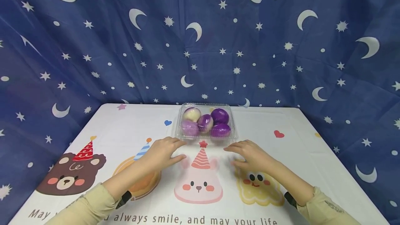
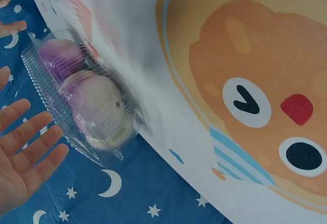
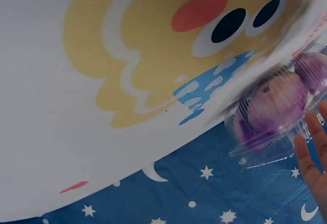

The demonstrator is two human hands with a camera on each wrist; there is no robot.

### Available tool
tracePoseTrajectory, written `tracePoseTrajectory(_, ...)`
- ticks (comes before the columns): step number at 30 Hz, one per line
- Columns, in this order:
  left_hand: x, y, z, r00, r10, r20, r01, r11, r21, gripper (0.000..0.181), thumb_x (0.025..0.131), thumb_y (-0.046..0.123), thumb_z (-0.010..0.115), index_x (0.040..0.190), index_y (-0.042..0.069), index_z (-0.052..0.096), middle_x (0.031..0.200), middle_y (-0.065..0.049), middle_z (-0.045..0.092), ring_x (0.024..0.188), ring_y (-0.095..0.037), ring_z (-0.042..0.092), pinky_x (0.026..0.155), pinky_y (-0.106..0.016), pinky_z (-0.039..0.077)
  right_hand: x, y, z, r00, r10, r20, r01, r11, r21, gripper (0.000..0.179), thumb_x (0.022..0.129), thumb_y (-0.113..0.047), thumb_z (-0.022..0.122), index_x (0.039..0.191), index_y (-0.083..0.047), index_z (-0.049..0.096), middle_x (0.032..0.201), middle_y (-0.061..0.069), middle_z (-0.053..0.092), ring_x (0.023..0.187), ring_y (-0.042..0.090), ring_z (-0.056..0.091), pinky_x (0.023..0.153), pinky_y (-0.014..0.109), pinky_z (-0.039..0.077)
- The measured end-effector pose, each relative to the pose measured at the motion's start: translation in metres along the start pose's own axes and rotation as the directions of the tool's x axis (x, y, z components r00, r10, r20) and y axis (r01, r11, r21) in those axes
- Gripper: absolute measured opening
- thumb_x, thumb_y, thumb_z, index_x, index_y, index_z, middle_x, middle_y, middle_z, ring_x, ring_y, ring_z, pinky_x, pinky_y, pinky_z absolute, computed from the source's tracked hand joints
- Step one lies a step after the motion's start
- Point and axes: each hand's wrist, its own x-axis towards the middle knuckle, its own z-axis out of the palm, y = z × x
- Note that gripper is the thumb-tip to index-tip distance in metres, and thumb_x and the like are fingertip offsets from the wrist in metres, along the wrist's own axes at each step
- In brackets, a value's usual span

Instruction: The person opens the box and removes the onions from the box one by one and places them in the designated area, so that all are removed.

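Observation:
A clear, ribbed plastic clamshell box stands near the table's far edge, its lid seemingly closed. Inside lie several round, glossy purple-and-white vegetables; their exact kind is unclear. Just in front of the box, on its left, my left hand hovers with fingers extended, holding nothing. On the other side my right hand mirrors it, fingers spread toward the box and a gap between. In the left wrist view, the left fingers appear beside the box; the right wrist view shows the right fingers close to it.
A white tablecloth printed with cartoon animals, hearts and lettering covers the table. Behind it hangs a dark blue curtain with moons and stars. Both forearms reach in from the near edge, with dark bands near the sleeves.

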Motion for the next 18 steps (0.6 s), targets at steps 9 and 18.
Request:
tracePoseTrajectory(9,0.009,-0.004,-0.009,0.988,-0.09,-0.124,0.081,0.994,-0.077,0.036,0.083,0.033,0.07,0.112,0.011,0.068,0.104,-0.005,0.073,0.095,-0.026,0.068,0.075,-0.044,0.055,0.011,0.004,0.0,0.992,0.047,-0.121,-0.037,0.996,0.077,0.032,0.084,-0.02,0.07,0.112,-0.006,0.067,0.109,0.007,0.069,0.103,0.025,0.064,0.09,0.043,0.051)
tracePoseTrajectory(18,0.015,-0.023,-0.01,0.946,-0.242,-0.216,0.22,0.968,-0.123,0.034,0.085,0.032,0.068,0.112,0.011,0.069,0.099,-0.007,0.073,0.091,-0.027,0.068,0.073,-0.045,0.054,0.036,0.003,0.004,0.958,0.014,-0.287,0.017,0.994,0.106,0.033,0.079,-0.019,0.075,0.108,-0.006,0.068,0.108,0.007,0.069,0.102,0.024,0.063,0.089,0.04,0.052)
